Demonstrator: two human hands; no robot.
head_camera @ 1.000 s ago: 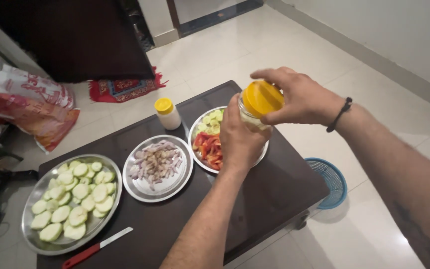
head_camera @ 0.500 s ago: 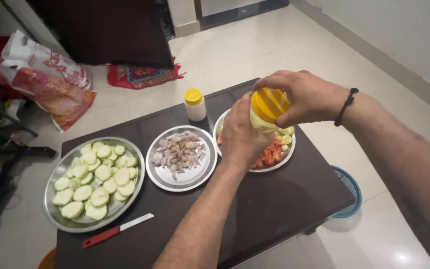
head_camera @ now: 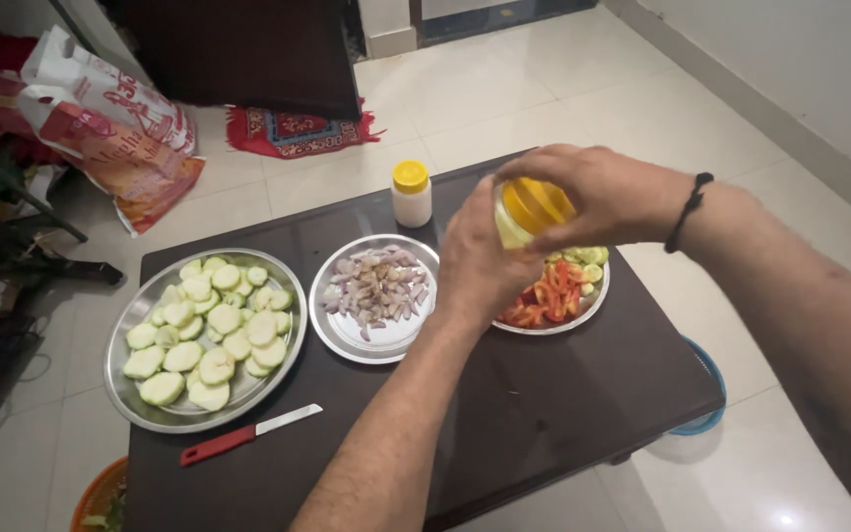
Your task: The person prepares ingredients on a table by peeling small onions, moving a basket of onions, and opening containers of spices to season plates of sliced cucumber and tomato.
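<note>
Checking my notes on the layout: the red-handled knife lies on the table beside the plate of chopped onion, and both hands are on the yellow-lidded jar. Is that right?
Not quite. In the head view the knife lies on the table just below the tray of pale green slices, not beside the onion plate. The rest holds: the left hand grips the jar and the right hand covers its yellow lid.

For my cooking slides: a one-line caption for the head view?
Left hand grips a jar, right hand on its yellow lid, above plates of cut vegetables.
</note>
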